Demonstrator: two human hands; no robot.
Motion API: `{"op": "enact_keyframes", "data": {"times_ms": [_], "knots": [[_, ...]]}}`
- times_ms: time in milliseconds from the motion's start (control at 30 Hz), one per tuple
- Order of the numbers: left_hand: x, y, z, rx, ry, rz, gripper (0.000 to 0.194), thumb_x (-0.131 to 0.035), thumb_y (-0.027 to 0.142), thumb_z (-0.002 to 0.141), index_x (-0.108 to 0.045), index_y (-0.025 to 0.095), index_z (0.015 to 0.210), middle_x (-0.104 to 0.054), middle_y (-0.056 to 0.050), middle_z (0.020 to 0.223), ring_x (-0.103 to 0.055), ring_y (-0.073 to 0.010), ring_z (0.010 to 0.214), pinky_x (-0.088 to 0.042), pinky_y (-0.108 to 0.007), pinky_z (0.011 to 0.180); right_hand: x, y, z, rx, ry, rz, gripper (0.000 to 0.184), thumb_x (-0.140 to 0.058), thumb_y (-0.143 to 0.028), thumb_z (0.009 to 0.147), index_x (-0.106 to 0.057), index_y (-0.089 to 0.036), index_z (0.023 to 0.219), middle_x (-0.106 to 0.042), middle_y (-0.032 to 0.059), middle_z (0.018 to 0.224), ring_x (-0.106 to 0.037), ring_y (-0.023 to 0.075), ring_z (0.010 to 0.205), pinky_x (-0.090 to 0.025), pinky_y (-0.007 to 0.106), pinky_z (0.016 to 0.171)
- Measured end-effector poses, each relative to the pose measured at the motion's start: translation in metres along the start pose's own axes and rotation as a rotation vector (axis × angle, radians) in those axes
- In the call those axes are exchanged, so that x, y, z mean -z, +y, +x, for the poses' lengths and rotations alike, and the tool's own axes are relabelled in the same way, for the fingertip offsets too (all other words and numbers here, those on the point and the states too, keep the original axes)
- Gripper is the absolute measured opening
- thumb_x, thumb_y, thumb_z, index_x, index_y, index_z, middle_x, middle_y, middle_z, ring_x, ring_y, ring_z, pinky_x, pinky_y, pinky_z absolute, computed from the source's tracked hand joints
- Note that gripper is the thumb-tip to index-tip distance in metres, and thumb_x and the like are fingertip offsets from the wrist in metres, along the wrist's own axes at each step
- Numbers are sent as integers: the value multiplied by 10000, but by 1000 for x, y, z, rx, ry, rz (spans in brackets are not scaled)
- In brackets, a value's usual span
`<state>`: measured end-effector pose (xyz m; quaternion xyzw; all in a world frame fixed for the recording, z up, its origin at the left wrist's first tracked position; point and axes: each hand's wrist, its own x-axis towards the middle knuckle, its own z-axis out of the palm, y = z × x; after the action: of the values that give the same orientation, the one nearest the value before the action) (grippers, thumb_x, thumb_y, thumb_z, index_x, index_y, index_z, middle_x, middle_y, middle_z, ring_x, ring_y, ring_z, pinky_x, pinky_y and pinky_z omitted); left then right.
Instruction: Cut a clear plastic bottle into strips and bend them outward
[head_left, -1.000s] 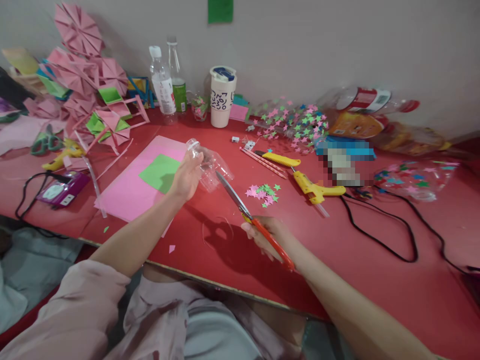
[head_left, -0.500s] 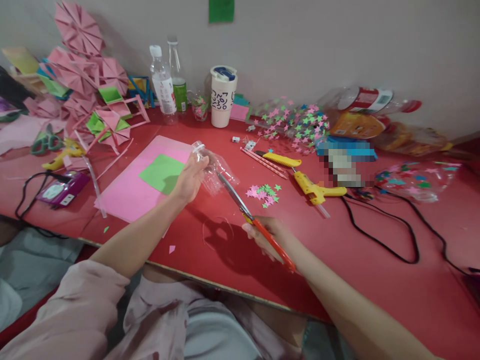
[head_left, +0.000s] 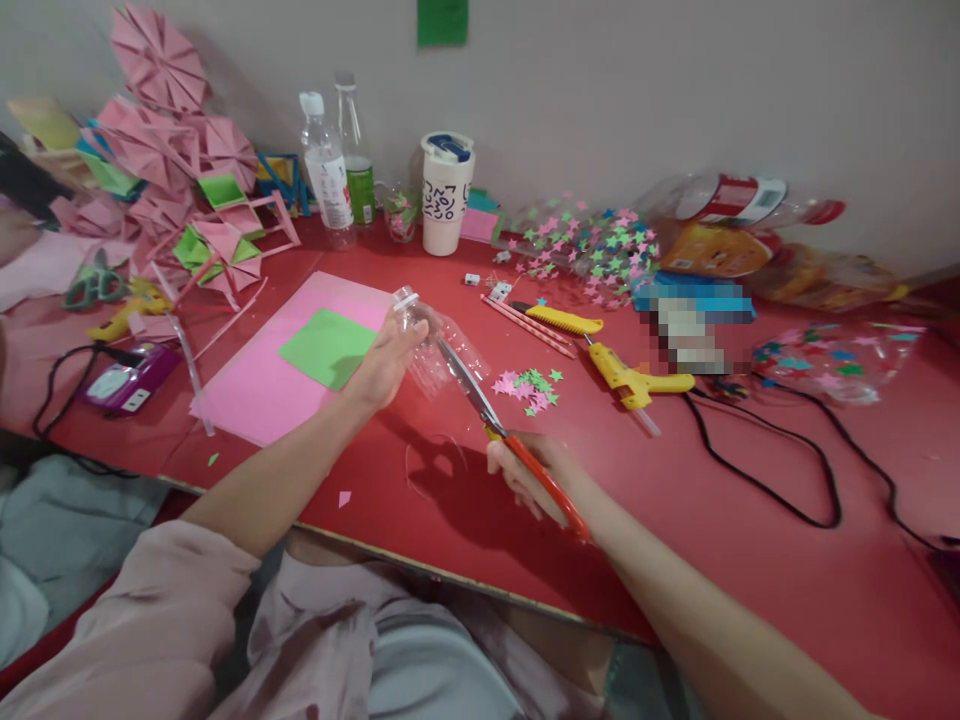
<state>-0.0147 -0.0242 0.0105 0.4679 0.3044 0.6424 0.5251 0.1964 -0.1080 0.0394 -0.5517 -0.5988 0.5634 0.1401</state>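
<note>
My left hand (head_left: 390, 360) is closed around the neck end of a cut clear plastic bottle (head_left: 450, 345), held a little above the table with its open cut end toward the right. In my right hand (head_left: 529, 475) is a pair of scissors (head_left: 544, 485) with red handles, blades pointing up and left. The blade tips meet the bottle beside my left fingers; whether the plastic lies between the blades I cannot tell. Under my left hand's side lie pink paper sheets (head_left: 255, 390) with a green paper square (head_left: 328, 348) on top.
Small paper stars (head_left: 529, 388), a yellow glue gun (head_left: 634, 377) with a black cord, and a yellow utility knife (head_left: 562, 318) lie to the right. A white cup (head_left: 444, 200) and bottles (head_left: 328, 185) stand behind. Pink paper crafts (head_left: 161, 150) and a purple power strip (head_left: 131, 378) are at left.
My left hand has shifted the bottle to the right, further along the scissor blades. The scissors have hardly moved. At the far left edge, part of another person has come into view.
</note>
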Motion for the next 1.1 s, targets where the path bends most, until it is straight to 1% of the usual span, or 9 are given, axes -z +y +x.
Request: {"op": "enact_keyframes", "data": {"times_ms": [167,267,367,500,633,800,967,1100], "knots": [[1,-2,1,-10,-10,-27,326,-725,488,770,-582,227,903,-632,-22,911,-612,-196,976,-448,-392,949,-4,2,0,24,60,-65,479,-542,-663,798,-408,-234,635,-351,-101,414,-386,72,323,-309,202,354],[1,-2,1,-15,-1,-30,320,-732,485,764,-590,229,894,-640,-21,913,-613,-192,993,-441,-384,975,-3,3,0,29,55,-77,474,-544,-648,805,-395,-235,626,-355,-98,409,-382,71,319,-305,200,349],[0,-2,1,-6,7,-36,338,-726,519,758,-605,232,893,-649,-27,905,-622,-195,957,-458,-386,958,-2,2,0,42,61,-75,480,-538,-656,801,-391,-235,621,-351,-97,411,-383,71,322,-308,202,354],[-1,-3,-1,-25,-13,13,374,-638,597,813,-627,241,926,-658,-43,931,-625,-214,982,-457,-412,983,0,2,0,51,34,-80,478,-526,-662,810,-429,-226,641,-375,-91,446,-415,77,347,-332,212,386],[0,-7,-2,-35,0,69,355,-597,587,851,-643,248,943,-663,-48,953,-618,-224,1007,-450,-427,1026,0,0,-1,62,24,-77,466,-524,-649,814,-436,-223,647,-366,-99,451,-405,70,341,-352,225,419],[3,-9,-2,-27,-13,90,353,-595,584,853,-645,245,937,-664,-46,967,-616,-226,1027,-446,-429,1034,-3,-1,-1,25,40,-17,459,-509,-642,830,-414,-232,646,-361,-99,423,-390,73,328,-326,214,374],[5,-10,-1,-55,-15,99,322,-588,554,870,-654,248,944,-655,-44,969,-610,-222,1028,-431,-415,1044,-2,0,0,6,33,-45,481,-569,-656,784,-396,-235,627,-353,-97,410,-389,77,308,-314,211,328],[7,-12,-1,-48,-27,129,340,-572,570,871,-643,259,988,-662,-47,1000,-606,-235,1064,-417,-424,1057,-1,-2,0,6,32,-7,495,-557,-684,763,-412,-231,628,-339,-102,401,-379,71,305,-321,204,333]]}}
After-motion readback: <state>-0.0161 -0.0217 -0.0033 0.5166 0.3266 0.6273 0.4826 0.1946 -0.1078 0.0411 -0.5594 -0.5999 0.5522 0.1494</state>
